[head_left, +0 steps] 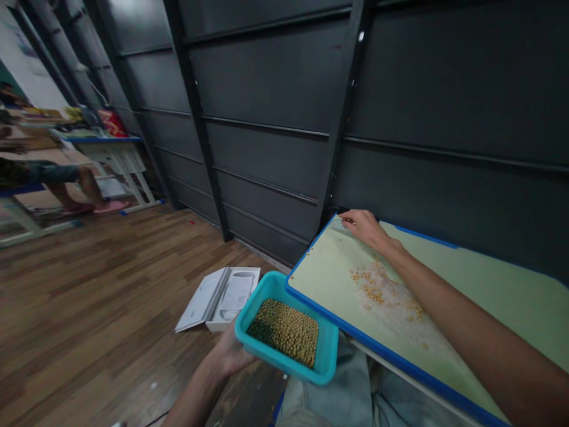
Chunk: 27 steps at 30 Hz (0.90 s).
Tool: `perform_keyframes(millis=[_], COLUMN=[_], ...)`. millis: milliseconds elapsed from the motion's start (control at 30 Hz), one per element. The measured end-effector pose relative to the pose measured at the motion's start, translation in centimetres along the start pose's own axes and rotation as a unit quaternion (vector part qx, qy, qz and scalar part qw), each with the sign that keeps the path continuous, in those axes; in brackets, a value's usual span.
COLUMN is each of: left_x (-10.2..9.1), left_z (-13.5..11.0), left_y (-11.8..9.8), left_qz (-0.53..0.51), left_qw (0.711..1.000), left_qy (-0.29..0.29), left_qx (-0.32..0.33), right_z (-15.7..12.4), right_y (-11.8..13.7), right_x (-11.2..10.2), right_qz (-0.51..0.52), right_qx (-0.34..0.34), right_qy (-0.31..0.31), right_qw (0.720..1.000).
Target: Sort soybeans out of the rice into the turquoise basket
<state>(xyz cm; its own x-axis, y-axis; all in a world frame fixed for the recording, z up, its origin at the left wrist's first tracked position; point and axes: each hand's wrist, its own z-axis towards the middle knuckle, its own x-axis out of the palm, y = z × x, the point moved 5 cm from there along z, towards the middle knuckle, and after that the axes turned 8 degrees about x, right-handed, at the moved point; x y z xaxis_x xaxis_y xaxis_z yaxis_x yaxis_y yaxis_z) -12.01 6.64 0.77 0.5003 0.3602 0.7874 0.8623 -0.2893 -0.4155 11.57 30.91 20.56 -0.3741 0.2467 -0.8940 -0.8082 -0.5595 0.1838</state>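
Note:
My left hand (232, 353) grips the side of a teal plastic basket (329, 356), its fingers partly hidden. Inside lies a layer of tan, round soybeans (284, 329). The basket is beside the front left corner of the desk (471, 261), which has a pale green top and blue edging. Stretched across that top, my right arm reaches to the far left corner. There my right hand (365, 228) is closed in a pinch; what it holds, if anything, I cannot make out. Yellow kernels (376, 287) and whitish, rice-like grains (382, 273) are scattered beside my forearm.
A dark metal partition (267, 95) rises behind the desk. On the wooden floor (133, 284) sits an open white box (237, 293). At the left, a seated person's legs (84, 184) show near another desk (106, 145) with a red package (112, 123) on it.

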Motion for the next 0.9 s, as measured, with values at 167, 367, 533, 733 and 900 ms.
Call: perform_keyframes(millis=[167, 367, 533, 733, 900], left_x=[0.5, 1.9, 2.8, 2.7, 2.5], left_z=[0.3, 0.5, 0.5, 0.5, 0.5], left_y=[-1.0, -1.0, -0.7, -0.5, -0.4], left_qz=[0.014, 0.024, -0.003, -0.008, 0.002], left_qw=[1.0, 0.997, 0.993, 0.991, 0.992], left_qy=[0.018, 0.073, 0.112, 0.128, 0.12], left_qx=[-0.008, -0.028, -0.034, -0.04, -0.046], right_z=[-0.7, -3.3, -5.6, -5.6, -6.4], right_y=[1.4, 6.0, 10.7, 12.2, 11.6], right_x=[0.9, 0.7, -1.4, -4.7, -4.9], right_qz=[-0.018, -0.004, 0.067, 0.061, 0.05], right_qx=[-0.044, -0.113, -0.187, -0.182, -0.178], right_qy=[0.027, 0.058, 0.066, 0.026, 0.044], right_qw=[0.999, 0.992, 0.978, 0.981, 0.982])
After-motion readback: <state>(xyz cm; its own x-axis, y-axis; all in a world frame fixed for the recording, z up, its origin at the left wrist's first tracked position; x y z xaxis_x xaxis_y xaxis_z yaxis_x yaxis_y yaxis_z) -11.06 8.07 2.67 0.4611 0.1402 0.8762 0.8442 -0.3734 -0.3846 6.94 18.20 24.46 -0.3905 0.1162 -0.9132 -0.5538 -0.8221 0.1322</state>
